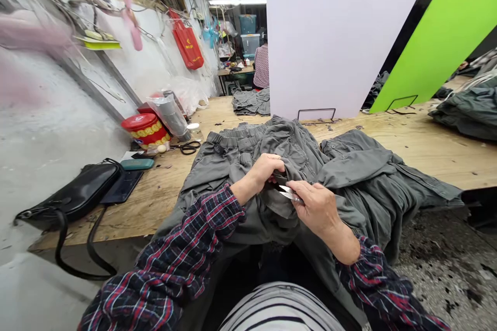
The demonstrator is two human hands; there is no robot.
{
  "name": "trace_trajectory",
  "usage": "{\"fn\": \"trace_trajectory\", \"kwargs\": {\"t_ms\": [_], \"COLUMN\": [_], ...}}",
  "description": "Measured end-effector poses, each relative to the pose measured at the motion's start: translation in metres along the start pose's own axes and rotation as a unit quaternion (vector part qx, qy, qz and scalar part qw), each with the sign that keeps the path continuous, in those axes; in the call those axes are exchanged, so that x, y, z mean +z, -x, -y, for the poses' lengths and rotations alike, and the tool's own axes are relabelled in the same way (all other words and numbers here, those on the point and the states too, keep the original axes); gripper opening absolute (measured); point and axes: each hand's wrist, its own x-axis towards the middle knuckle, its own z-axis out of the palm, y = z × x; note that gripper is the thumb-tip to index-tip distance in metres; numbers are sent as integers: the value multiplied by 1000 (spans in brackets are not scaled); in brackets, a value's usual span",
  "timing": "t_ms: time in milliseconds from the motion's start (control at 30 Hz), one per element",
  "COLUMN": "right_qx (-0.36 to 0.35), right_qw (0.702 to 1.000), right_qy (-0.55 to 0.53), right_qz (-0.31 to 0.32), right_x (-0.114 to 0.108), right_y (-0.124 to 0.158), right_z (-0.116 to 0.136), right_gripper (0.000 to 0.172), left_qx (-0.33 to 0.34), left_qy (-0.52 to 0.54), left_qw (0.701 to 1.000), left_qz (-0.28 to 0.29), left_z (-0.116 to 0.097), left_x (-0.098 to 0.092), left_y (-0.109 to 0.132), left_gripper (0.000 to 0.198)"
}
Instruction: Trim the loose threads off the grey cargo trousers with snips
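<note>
**Hands.** The left hand [264, 171] is closed, gripping a gathered fold of the grey-green cargo trousers [361, 170]. The right hand [316, 208] is closed on a pair of thread snips [289, 192], with the bright blades pointing toward the fold; the grip on the handles is partly hidden by the fingers. Plaid flannel sleeves [202, 217] are pushed back from both wrists.

**Garment.** Matte woven cloth, probably cotton twill, with an elastic waistband [233, 138] and flapped pockets. It spreads across the person's lap and the table ahead of the hands; whether this is one pair or several cannot be told. It should handle as soft, limp and moderately heavy in bulk, and not fragile. The waistband or a seam looks the surest place to take hold.

**Around the hands.** Ahead and to the right is a plywood worktable [427, 152] scattered with thread scraps. To the left of the hands lie black-handled scissors [189, 148] and a red tub [145, 129]. Further left is a black handbag [66, 197] — its strap hangs over the table edge. Beyond the hands stands a lilac divider board [341, 46].
</note>
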Motion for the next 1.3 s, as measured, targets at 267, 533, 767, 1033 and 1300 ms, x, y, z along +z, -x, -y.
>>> {"fn": "trace_trajectory", "kwargs": {"t_ms": [267,533,767,1033,1300], "right_qx": [249,332,544,551,494], "right_qw": [960,895,618,514,596], "right_qy": [-118,-297,-567,-651,-624], "right_qz": [-39,-11,-25,-89,-106], "right_x": [6,2,-13,4,15], "right_y": [6,-18,-15,-25,-9], "right_z": [-13,-17,-3,9,16], "right_gripper": [24,21,40,43,47], "left_qx": [24,302,464,347,273], "left_qy": [-42,-249,-518,-408,-307], "left_qw": [998,915,717,844,907], "left_qz": [49,-102,-46,12,-92], "left_z": [-7,14,67,78,61], "left_x": [2,12,9,-12,10], "left_y": [7,49,83,49,47], "left_gripper": [21,16,9,14,11]}}
